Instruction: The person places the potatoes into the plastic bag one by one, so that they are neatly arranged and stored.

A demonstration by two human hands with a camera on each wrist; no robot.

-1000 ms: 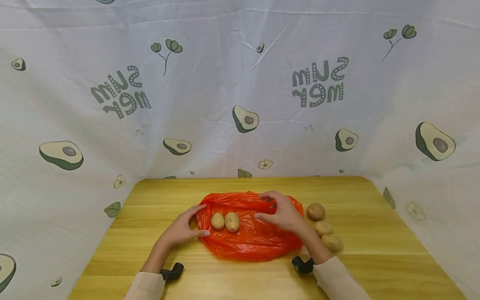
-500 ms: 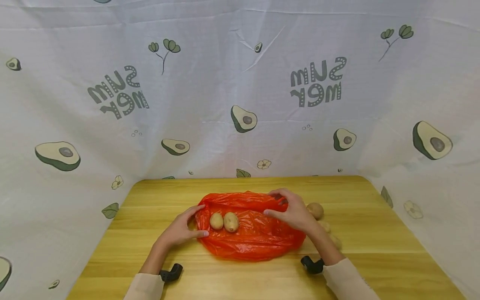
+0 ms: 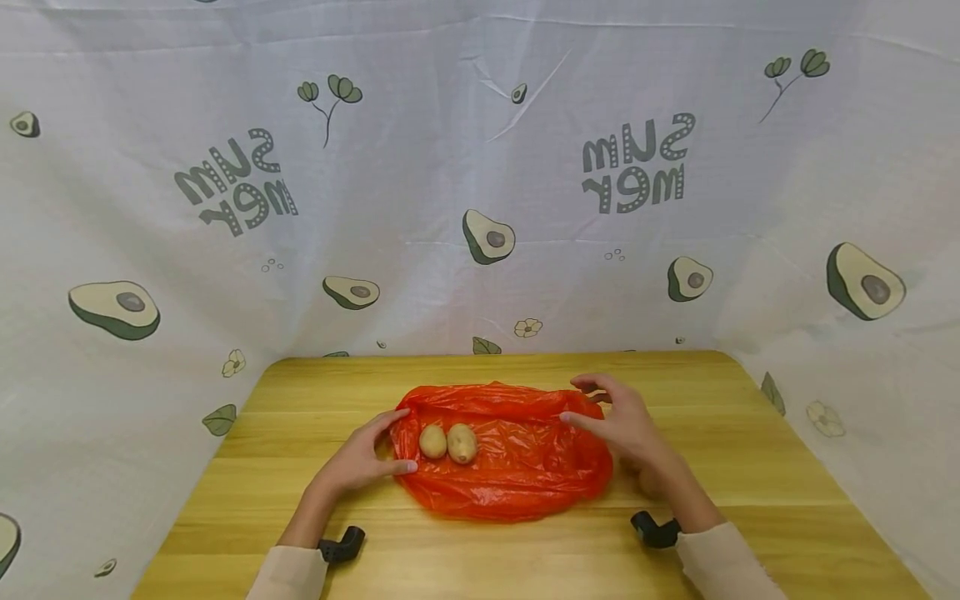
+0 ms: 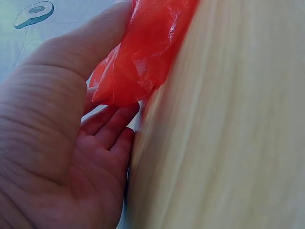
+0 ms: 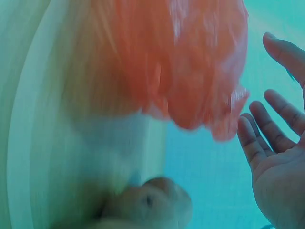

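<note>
A red plastic bag (image 3: pixel 510 500) lies spread on the table with its mouth facing up. Inside, toward its left end, two potatoes (image 3: pixel 462 443) rest side by side. My left hand (image 3: pixel 360 458) is at the bag's left edge, thumb and fingers apart; its thumb touches the red film in the left wrist view. My right hand (image 3: pixel 626 425) hovers at the bag's right end, fingers spread and nothing in them. Loose potatoes (image 5: pixel 147 205) appear blurred below the bag in the right wrist view; in the head view my right wrist and forearm mostly hide them.
The wooden table (image 3: pixel 322 392) has a far edge against a white printed cloth (image 3: pixel 420 167), which also hangs along both sides. Black wrist-worn pieces (image 3: pixel 655 530) stick out near both sleeves.
My right hand has moved rightward from above the bag to its right end, and its forearm now covers most of the loose potatoes. My left hand has stayed at the bag's left edge.
</note>
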